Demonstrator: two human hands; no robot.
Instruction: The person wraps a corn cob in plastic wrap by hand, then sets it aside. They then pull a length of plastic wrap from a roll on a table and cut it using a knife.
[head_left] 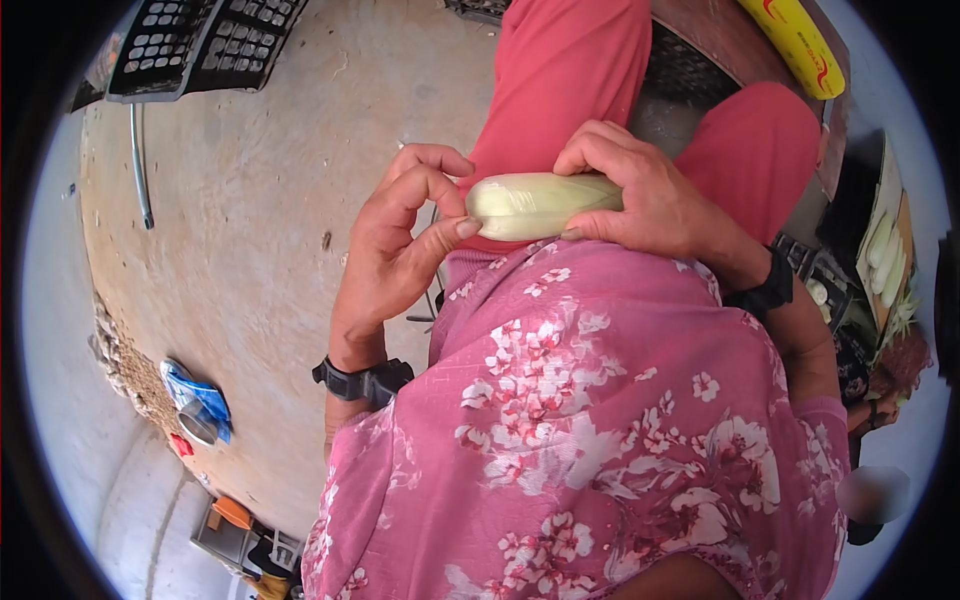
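Observation:
A pale green ear of corn [530,205], in its husk with a glossy, film-like surface, lies sideways in front of my lap. My right hand [645,195] wraps round its right end, thumb below and fingers above. At the left end, my left hand [405,225] pinches the tip with thumb and bent forefinger; its other fingers curl above. Whether a loose edge of film sits in that pinch is too small to make out. The right end of the ear is partly hidden by my right hand.
Black plastic crates [200,45] stand at the upper left, near a metal rod [138,165]. A yellow roll or box [800,45] lies at upper right. Several pale ears [882,255] rest on a tray at the right, beside another person [880,405]. A blue-and-white bag [198,400] lies on the floor.

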